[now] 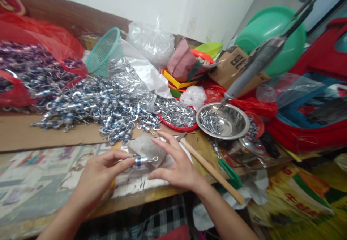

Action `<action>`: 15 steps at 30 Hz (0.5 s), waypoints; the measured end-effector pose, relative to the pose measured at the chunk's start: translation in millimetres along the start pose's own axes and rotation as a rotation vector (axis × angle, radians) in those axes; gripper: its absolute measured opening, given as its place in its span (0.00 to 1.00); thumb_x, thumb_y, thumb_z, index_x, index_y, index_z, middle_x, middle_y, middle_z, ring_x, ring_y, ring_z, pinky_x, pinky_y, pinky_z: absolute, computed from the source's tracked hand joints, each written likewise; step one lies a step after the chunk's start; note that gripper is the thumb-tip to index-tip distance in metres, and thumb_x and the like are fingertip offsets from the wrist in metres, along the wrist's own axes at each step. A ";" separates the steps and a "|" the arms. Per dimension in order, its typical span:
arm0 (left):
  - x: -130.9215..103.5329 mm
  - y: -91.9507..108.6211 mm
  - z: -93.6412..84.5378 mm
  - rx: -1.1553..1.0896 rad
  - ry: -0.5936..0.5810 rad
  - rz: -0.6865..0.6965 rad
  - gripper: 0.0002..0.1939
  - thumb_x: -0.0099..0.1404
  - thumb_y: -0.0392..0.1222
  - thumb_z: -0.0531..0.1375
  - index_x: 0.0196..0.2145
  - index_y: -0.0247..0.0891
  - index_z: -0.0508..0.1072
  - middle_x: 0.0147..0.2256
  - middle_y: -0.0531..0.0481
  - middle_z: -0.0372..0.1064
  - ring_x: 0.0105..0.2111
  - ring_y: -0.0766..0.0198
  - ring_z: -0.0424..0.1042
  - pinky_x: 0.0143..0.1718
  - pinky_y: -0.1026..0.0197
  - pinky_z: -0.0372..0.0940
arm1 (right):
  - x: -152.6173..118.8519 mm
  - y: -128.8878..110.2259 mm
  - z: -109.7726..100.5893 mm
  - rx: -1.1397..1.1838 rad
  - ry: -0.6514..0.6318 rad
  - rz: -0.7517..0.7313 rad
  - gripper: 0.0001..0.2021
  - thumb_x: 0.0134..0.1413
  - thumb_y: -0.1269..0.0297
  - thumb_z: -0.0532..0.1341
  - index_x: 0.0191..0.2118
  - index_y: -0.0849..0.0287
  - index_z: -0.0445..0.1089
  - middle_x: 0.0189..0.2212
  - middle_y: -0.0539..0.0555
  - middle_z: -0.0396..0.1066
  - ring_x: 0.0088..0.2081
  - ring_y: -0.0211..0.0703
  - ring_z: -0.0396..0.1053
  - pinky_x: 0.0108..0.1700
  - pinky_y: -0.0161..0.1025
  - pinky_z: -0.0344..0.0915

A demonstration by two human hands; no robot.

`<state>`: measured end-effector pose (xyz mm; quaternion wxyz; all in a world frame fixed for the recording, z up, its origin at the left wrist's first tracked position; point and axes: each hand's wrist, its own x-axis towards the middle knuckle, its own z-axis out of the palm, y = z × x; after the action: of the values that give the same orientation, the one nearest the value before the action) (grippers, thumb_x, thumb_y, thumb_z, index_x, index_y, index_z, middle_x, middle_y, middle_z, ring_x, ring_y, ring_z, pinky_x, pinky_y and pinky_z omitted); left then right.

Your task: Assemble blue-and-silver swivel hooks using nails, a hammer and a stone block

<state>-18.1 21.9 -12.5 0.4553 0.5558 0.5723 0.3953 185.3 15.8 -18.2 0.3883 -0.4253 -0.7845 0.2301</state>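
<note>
My left hand [103, 173] is shut, pinching a small silver-and-blue metal fitting [139, 161] between thumb and fingers. It lies roughly level, with a wire eyelet at its right end. My right hand [175, 164] is open, thumb and fingers spread around the eyelet end, and appears to hold nothing. Behind both hands sits a grey-white, stone-like block [146, 146] on white paper [135, 185]. A tool with a long wooden handle [213, 171] lies to the right of my right hand, its dark metal tip pointing toward the paper.
A heap of similar silver-and-blue fittings [105, 106] covers the cardboard at left. A red tray [180, 127] holds small silver pieces. The steel bowl [238, 133] contains thin metal pins, and a grey powered driver [252, 64] hangs with its tip over it.
</note>
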 end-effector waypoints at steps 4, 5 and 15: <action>-9.2 10.0 8.4 -0.055 -0.029 0.047 0.04 0.45 0.46 0.65 0.20 0.45 0.77 0.24 0.53 0.77 0.27 0.58 0.74 0.30 0.63 0.68 | -8.5 -12.9 2.8 -0.059 0.108 -0.288 0.14 0.54 0.70 0.59 0.47 0.57 0.69 0.41 0.58 0.72 0.42 0.41 0.70 0.43 0.37 0.68; -10.0 11.9 9.8 -0.060 -0.040 0.060 0.04 0.46 0.45 0.65 0.19 0.45 0.77 0.24 0.53 0.77 0.27 0.58 0.74 0.30 0.62 0.68 | -10.9 -14.3 4.7 -0.092 0.119 -0.344 0.14 0.55 0.74 0.56 0.46 0.57 0.70 0.39 0.57 0.73 0.40 0.40 0.71 0.41 0.36 0.69; -10.4 20.2 2.6 0.201 -0.118 0.323 0.06 0.51 0.48 0.62 0.21 0.48 0.78 0.26 0.53 0.76 0.29 0.58 0.73 0.32 0.64 0.65 | -13.2 -13.9 0.4 -0.233 0.126 -0.504 0.16 0.56 0.77 0.51 0.48 0.61 0.66 0.38 0.61 0.73 0.42 0.43 0.70 0.41 0.39 0.70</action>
<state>-10.4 12.8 6.9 0.3607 0.7053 0.4847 0.3708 182.6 -2.7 -14.2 0.4300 -0.2720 -0.8609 0.0077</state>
